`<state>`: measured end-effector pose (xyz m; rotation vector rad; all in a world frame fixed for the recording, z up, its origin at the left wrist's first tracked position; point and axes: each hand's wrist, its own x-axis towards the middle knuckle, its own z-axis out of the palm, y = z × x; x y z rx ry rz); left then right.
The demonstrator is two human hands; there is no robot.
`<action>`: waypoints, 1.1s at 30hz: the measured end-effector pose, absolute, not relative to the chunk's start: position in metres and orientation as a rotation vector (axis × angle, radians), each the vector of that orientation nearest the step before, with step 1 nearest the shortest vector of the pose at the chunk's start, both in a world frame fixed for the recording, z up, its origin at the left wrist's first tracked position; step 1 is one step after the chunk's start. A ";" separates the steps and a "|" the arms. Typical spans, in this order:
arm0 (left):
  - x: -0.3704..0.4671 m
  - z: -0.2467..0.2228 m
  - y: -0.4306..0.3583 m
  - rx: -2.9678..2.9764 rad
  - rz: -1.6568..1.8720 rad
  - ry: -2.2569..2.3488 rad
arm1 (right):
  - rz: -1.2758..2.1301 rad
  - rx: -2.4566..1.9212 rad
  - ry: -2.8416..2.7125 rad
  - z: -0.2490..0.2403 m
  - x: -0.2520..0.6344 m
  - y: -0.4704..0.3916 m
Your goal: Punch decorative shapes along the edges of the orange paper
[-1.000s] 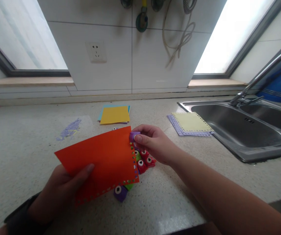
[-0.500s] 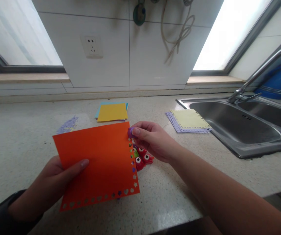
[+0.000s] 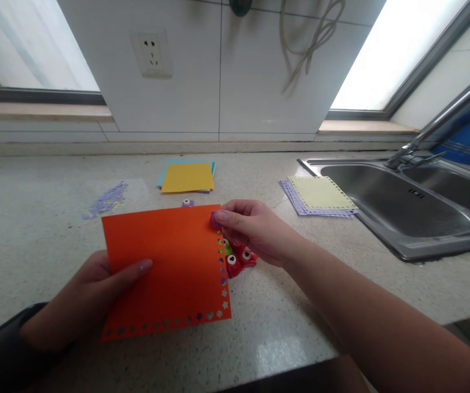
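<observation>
Left of centre in the frame, gripping a square orange paper sheet (image 3: pixel 169 245) by its left edge with the left hand (image 3: pixel 97 289), with the thumb on top. At the sheet's upper right corner, pinching a small purple plastic punch (image 3: pixel 214 220) between thumb and fingers of the right hand (image 3: pixel 255 229). Just beyond the hole-lined right edge, at mid-frame, partly hidden red and green plastic punches (image 3: pixel 233 266). Farther right, stacked pale-yellow and lilac paper sheets (image 3: pixel 319 194) beside a stainless-steel sink (image 3: pixel 398 202).
</observation>
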<state>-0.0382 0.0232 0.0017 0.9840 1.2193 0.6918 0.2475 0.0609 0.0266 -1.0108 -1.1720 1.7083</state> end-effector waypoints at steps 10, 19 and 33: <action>-0.039 -0.006 0.025 1.010 0.759 1.211 | 1.766 -1.041 -1.229 0.022 0.247 0.062; -0.044 -0.013 0.024 1.043 0.749 1.268 | 1.759 -1.087 -1.242 0.024 0.246 0.061; -0.040 -0.009 0.025 1.121 0.768 1.316 | 1.743 -1.113 -1.293 0.027 0.246 0.058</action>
